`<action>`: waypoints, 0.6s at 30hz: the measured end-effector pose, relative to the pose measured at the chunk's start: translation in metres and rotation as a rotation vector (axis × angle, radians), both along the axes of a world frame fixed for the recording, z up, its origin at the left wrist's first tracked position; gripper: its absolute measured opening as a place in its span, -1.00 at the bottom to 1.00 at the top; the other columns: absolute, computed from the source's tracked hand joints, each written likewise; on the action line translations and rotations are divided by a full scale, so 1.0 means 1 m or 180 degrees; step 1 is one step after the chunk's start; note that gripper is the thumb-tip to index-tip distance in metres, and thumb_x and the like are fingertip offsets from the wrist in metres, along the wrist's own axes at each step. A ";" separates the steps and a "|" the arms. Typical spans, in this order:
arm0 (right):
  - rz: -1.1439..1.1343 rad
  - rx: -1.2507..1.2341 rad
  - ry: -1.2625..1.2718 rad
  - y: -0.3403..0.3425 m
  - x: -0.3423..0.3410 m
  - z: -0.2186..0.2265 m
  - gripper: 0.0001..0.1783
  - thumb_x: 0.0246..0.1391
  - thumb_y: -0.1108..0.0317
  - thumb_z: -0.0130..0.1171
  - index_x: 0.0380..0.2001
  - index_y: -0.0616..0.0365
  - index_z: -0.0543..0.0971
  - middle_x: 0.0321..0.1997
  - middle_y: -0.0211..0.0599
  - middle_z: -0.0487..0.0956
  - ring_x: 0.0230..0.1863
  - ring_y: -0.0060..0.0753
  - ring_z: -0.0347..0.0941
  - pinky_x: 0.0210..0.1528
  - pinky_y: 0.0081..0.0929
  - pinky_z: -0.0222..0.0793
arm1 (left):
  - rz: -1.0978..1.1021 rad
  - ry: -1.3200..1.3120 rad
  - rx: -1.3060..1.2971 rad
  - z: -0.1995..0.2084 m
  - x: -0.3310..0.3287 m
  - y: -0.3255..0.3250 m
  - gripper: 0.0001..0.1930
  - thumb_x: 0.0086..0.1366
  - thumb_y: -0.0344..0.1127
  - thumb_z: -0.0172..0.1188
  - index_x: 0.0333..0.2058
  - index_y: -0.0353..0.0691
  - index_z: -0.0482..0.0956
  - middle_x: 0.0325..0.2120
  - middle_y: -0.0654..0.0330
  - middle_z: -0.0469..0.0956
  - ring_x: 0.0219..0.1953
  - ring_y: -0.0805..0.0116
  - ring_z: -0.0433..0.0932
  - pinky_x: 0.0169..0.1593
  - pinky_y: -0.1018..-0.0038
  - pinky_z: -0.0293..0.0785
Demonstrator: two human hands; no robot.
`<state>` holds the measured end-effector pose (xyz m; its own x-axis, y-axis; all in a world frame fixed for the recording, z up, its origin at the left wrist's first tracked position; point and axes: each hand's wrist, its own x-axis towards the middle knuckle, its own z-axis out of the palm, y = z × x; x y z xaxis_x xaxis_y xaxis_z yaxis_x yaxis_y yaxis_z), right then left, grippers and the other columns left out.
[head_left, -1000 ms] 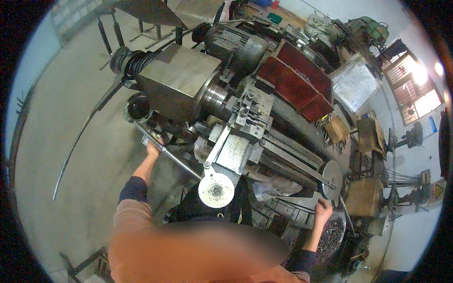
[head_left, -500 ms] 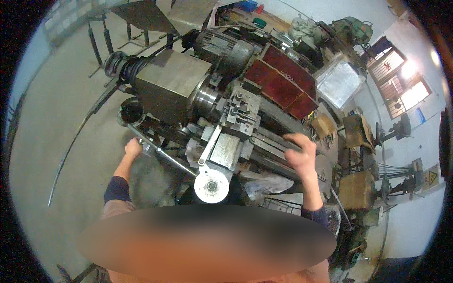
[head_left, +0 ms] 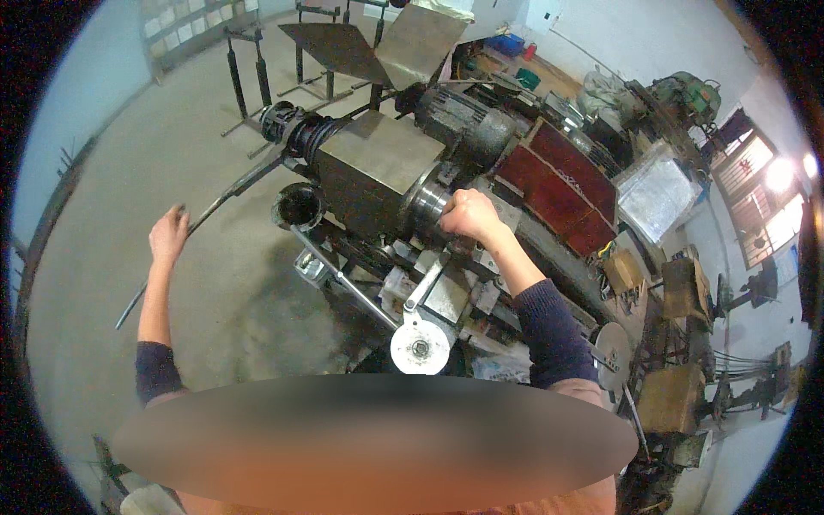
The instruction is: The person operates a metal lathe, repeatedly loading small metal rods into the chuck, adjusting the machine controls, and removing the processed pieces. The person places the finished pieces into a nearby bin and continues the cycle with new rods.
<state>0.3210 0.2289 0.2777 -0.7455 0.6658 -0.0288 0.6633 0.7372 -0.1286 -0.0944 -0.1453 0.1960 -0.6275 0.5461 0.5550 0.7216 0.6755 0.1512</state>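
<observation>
My left hand (head_left: 170,234) is raised at the far left, over the long thin rod (head_left: 225,199) that sticks out of the lathe's left end. The rod passes behind the hand and wrist, and whether the fingers grip it is unclear. My right hand (head_left: 470,215) is closed in a fist against the lathe's round metal spindle end (head_left: 427,197). What the fist grips is hidden, and hand and forearm cover most of the tool post. Below it are a flat lever (head_left: 427,281) and a round pale handwheel (head_left: 420,348).
The grey headstock (head_left: 382,150) fills the middle, with a finned motor (head_left: 468,124) behind it. A dark red cover (head_left: 558,184) lies to the right. Nearer, a diagonal bar (head_left: 348,279) runs toward the handwheel. Metal stands (head_left: 249,73) are at the far left.
My left hand has left the small part at the lathe's front and moved left to the rod. My right hand has moved from the bed to the spindle end and closed. The view has shifted.
</observation>
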 end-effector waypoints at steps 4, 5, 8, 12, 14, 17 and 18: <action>-0.0063 0.0048 -0.0242 0.002 0.004 0.001 -0.70 -0.48 0.22 0.12 -0.54 0.06 0.62 -0.44 -0.11 0.56 -0.33 -0.12 0.50 -0.24 -0.35 0.41 | 0.0874 -0.1410 -0.0483 -0.008 0.040 -0.007 -0.36 0.20 0.21 -0.26 -0.43 -0.30 0.55 -0.48 -0.10 0.51 -0.33 0.01 0.50 -0.24 0.21 0.36; 0.0020 -0.0043 -0.0139 0.002 0.007 0.001 -0.67 -0.46 0.23 0.12 -0.51 0.13 0.60 -0.41 -0.09 0.56 -0.31 -0.12 0.50 -0.22 -0.34 0.41 | 0.1034 -0.1438 -0.0548 -0.014 0.067 -0.005 -0.42 0.19 0.19 -0.18 -0.43 -0.30 0.53 -0.49 -0.12 0.50 -0.35 0.00 0.50 -0.26 0.19 0.35; -0.0037 0.0035 -0.0145 -0.001 0.008 0.001 -0.66 -0.45 0.25 0.11 -0.50 0.22 0.58 -0.40 -0.03 0.55 -0.30 -0.11 0.50 -0.20 -0.35 0.41 | 0.0894 -0.0877 -0.0522 -0.016 0.141 0.000 -0.46 0.10 0.17 -0.02 -0.50 -0.30 0.49 -0.53 -0.09 0.50 -0.40 -0.07 0.48 -0.34 0.17 0.36; -0.0034 0.0225 -0.0066 -0.006 0.012 0.008 -0.71 -0.46 0.28 0.11 -0.57 0.22 0.58 -0.43 -0.03 0.55 -0.33 -0.11 0.50 -0.22 -0.37 0.41 | 0.0638 -0.1209 -0.0509 -0.007 0.190 0.005 -0.53 -0.01 0.08 0.15 -0.55 -0.33 0.47 -0.57 -0.07 0.50 -0.43 -0.06 0.49 -0.31 0.20 0.39; -0.0048 0.0607 0.0195 -0.002 0.023 0.019 -0.76 -0.50 0.27 0.10 -0.68 0.18 0.58 -0.54 -0.04 0.53 -0.40 -0.11 0.49 -0.28 -0.36 0.42 | 0.0412 -0.1501 -0.0536 -0.001 0.181 0.005 -0.59 -0.02 -0.02 0.19 -0.56 -0.34 0.47 -0.59 -0.04 0.50 -0.47 -0.01 0.50 -0.36 0.24 0.40; -0.0271 0.0696 0.1173 0.024 0.075 0.052 -0.77 -0.52 0.19 0.09 -0.74 0.09 0.58 -0.65 -0.09 0.50 -0.52 -0.10 0.47 -0.35 -0.30 0.41 | 0.0000 -0.2223 -0.0505 -0.004 0.152 0.009 -0.71 -0.01 -0.20 0.21 -0.60 -0.35 0.44 -0.66 0.03 0.47 -0.58 0.16 0.50 -0.51 0.33 0.40; -0.0509 0.0837 0.1033 0.037 0.091 0.067 -0.76 -0.50 0.20 0.09 -0.67 0.09 0.59 -0.54 -0.09 0.52 -0.44 -0.10 0.47 -0.32 -0.31 0.40 | -0.0106 -0.2639 -0.0380 -0.007 0.142 0.014 -0.74 0.00 -0.25 0.20 -0.62 -0.35 0.43 -0.68 0.06 0.45 -0.61 0.23 0.49 -0.56 0.37 0.39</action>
